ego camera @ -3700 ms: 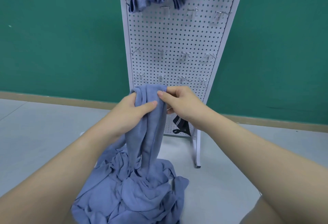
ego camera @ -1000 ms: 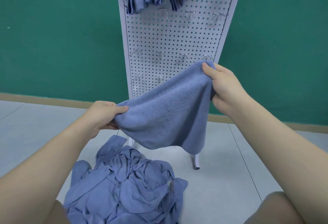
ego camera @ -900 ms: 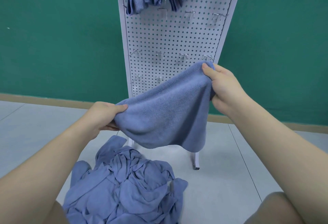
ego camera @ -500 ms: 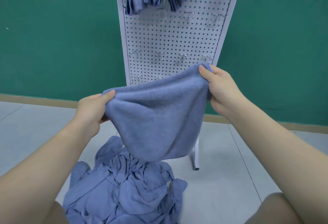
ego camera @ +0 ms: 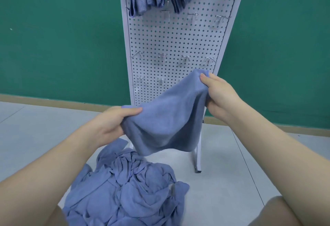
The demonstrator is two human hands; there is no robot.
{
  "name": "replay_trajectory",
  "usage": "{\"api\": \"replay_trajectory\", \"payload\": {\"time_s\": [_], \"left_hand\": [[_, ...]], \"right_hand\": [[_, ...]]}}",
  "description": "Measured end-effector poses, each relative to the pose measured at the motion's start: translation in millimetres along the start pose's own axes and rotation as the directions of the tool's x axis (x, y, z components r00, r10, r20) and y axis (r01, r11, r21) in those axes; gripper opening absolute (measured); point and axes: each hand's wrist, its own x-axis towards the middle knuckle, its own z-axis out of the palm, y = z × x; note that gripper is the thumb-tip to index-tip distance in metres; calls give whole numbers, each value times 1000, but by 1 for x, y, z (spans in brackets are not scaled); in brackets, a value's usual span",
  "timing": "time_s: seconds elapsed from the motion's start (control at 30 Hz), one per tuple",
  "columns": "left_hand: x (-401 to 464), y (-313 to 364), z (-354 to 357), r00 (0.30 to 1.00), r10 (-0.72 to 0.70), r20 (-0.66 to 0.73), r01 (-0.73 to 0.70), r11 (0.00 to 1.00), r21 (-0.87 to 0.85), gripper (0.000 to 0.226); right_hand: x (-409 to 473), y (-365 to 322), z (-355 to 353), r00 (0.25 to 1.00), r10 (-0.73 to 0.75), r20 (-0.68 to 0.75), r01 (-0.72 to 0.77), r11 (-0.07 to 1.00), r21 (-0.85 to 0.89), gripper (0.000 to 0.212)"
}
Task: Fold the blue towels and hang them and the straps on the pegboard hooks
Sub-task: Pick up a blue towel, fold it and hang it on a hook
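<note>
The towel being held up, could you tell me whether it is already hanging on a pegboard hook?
No, the towel is stretched between the left hand and right hand, off the hooks.

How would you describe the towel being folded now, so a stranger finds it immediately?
Start at the white pegboard against the green wall. In front of its lower hooks, one blue towel hangs stretched between the left hand and right hand, unlike the crumpled pile on the floor.

A bare staged workroom — green wall (ego camera: 53,47), grey tiled floor (ego camera: 241,163), freestanding white pegboard (ego camera: 175,38) with hooks.
</note>
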Motion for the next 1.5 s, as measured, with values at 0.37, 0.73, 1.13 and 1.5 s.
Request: {"api": "replay_trajectory", "payload": {"time_s": [0.37, 0.73, 1.13, 1.5], "left_hand": [[6, 18, -10, 946, 129, -297, -189, 965, -180, 32], [-10, 18, 2, 944, 317, -95, -326, 941, -93, 30], [-9, 15, -5, 960, 277, -49, -276, 961, 21, 28], [-4, 12, -9, 954, 243, -178, -218, 965, 148, 16]], "right_hand": [[0, 1, 2, 970, 240, -50, -241, 970, -15, 20], [-4, 9, 7, 927, 280, 249, -250, 957, -146, 23], [-2, 18, 13, 998, 50, 38, -23, 855, -519, 35], [-2, 10, 9, 982, 187, -35, -190, 976, -109, 49]]}}
